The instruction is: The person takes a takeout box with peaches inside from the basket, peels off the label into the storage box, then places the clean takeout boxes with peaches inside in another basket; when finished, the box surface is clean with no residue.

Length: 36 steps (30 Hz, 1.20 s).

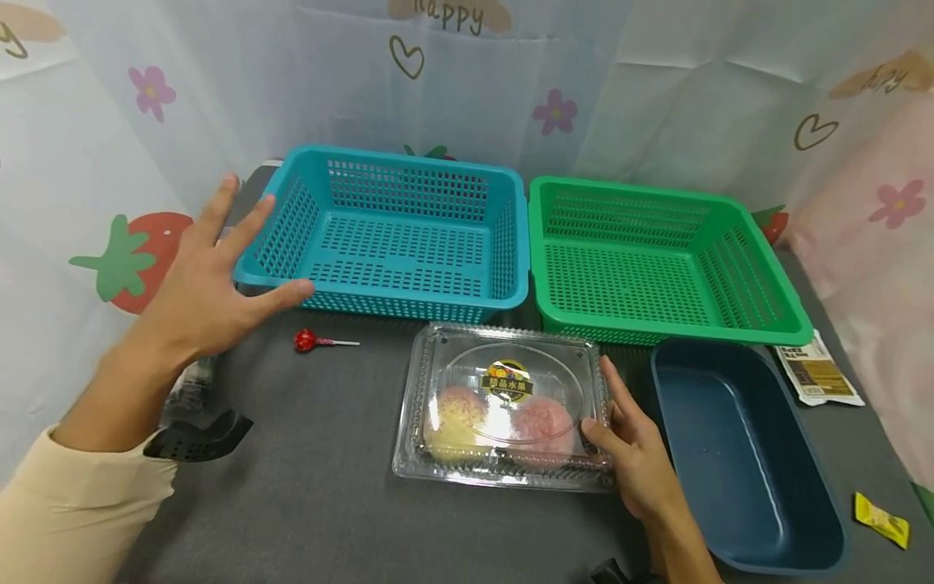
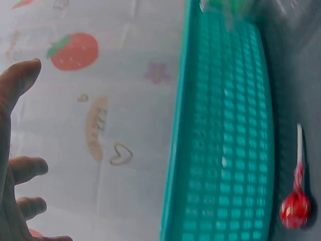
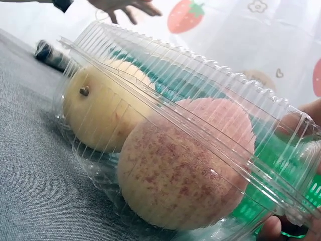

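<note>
My right hand [image 1: 642,458] grips the right edge of a clear plastic fruit box [image 1: 503,466], thumb on top. The lid is on and bears a black and gold label [image 1: 507,381]. Inside lie two round peach-like fruits, one yellowish [image 3: 100,108] with a short stem, one pinkish and speckled [image 3: 185,165]. My left hand [image 1: 207,280] holds nothing; its fingers are spread beside the left end of the blue basket [image 1: 387,304]. Below the basket's front side lies a red lollipop [image 1: 306,341], also seen in the left wrist view.
A green basket [image 1: 671,328] stands right of the blue one. In front of it is a dark blue basin [image 1: 730,470]. A white and brown packet [image 1: 820,369] and a small yellow wrapped sweet [image 1: 881,519] lie at the right. A printed curtain [image 1: 292,97] hangs behind.
</note>
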### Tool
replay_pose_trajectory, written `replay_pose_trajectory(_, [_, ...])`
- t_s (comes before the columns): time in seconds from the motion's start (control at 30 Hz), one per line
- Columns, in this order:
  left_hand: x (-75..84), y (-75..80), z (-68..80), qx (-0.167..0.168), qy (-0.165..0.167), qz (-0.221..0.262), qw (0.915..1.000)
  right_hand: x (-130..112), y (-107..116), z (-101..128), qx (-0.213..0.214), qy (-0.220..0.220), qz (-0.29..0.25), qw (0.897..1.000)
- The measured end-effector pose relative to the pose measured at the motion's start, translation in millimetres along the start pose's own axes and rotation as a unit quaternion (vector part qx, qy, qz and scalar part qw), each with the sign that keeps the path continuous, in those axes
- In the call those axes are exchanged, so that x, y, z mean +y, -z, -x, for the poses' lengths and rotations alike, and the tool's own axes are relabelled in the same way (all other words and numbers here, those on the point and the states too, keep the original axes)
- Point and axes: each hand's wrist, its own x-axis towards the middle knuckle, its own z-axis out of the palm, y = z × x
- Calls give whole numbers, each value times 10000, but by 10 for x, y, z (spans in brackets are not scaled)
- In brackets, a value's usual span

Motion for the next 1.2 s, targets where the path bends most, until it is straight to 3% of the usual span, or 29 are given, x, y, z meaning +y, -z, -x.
replay_pose_trajectory(0.2, [143,-80,105,100,-327,230,9992,16,-10,-1,11,-30,126,9999])
replay_pose_trajectory(0.37, [226,-156,170,57,-401,322,9987,19,-14,5,20,-25,164,9999])
replay_pose_trajectory(0.63, [341,-296,298,234,-741,881,9931,10,-9,17,-54,-42,128,9999])
replay_pose_trajectory(1.07, [478,-594,406,-54,-1031,1327,9858,2,-7,2,-59,-15,135,9999])
replay_pose_trajectory(1.2, [471,-723,424,-349,-961,1389,9850,9,-4,-3,-67,26,101,9999])
